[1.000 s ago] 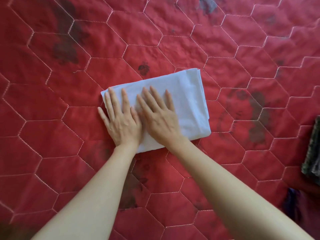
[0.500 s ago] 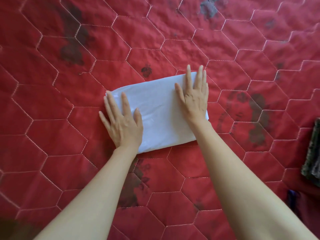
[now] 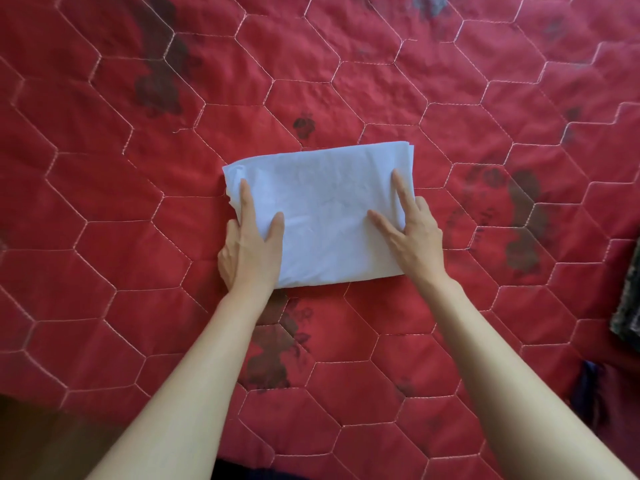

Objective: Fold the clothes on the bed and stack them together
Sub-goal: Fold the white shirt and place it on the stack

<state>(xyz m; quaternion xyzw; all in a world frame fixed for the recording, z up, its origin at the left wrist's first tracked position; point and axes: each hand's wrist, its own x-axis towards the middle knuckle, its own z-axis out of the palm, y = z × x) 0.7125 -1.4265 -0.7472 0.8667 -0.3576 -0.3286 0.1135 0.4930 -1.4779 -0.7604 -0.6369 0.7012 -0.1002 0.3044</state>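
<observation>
Red quilt (image 3: 346,81): one folded white cloth (image 3: 322,216), two hands.

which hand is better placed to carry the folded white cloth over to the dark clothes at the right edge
Probably the right hand: it grips the white cloth's right edge, on the side nearer the dark clothes. The left hand holds the far edge.

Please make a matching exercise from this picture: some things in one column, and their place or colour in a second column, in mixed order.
Things:
1. folded cloth
2. quilt
3. left hand
4. dark patterned fabric

Descriptions:
A. red, stitched in hexagons
B. at the right edge of the view
C. white, lying in the middle
D. grips the cloth's left end

Pairs: 1-C, 2-A, 3-D, 4-B
</observation>
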